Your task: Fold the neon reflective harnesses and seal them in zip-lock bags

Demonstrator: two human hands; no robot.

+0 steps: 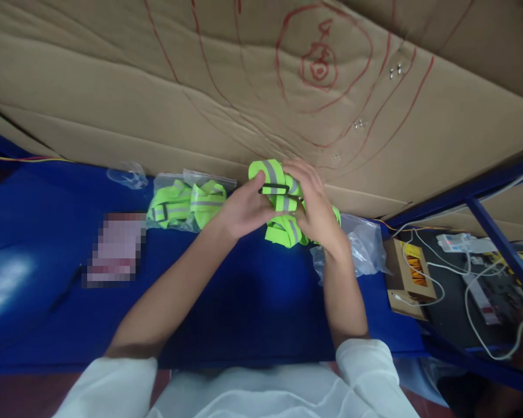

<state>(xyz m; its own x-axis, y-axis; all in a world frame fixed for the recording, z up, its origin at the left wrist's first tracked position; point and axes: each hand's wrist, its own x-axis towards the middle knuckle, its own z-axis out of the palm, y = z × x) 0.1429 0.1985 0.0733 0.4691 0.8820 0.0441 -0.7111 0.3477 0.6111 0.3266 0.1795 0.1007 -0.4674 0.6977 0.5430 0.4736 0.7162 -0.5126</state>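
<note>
Both hands meet above the far edge of a blue table. My left hand and my right hand are closed on a folded neon-yellow strap with grey reflective stripes, which carries a black buckle. More of the same strap hangs below the hands. Left of my hands lies a second bundle of neon-yellow straps partly in a clear plastic bag.
A crumpled clear plastic bag lies right of my hands, another at the far left. A cardboard sheet with red drawn circles leans behind the table. At right sit a small cardboard box, white cables and a power strip.
</note>
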